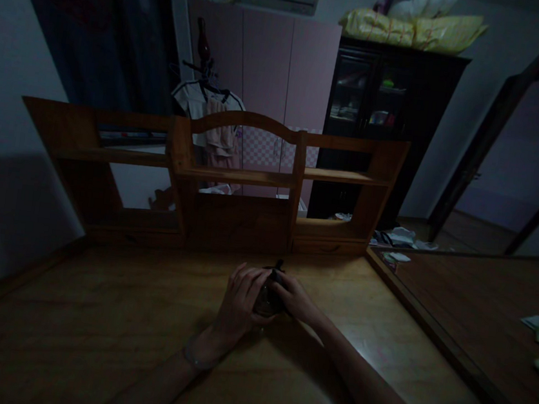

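Observation:
A small dark, rounded vessel [268, 302] with a glassy sheen and a black piece on top is held above the wooden bed board [148, 324]. The dim light hides its exact kind. My left hand [239, 296] is wrapped round its left side, the fingers over the upper edge and the thumb below. From the right, my right hand [295, 297] grips its top near the black piece. Much of the vessel is covered by my fingers. A thin band circles my left wrist.
Ahead rises a wooden headboard [238, 175] with shelves and drawers. A raised wooden rail [423, 326] runs along the right side, with the floor beyond it. A white wall [11, 198] borders the left. Farther back are a pink wardrobe [265, 65] and a dark cabinet [351, 124].

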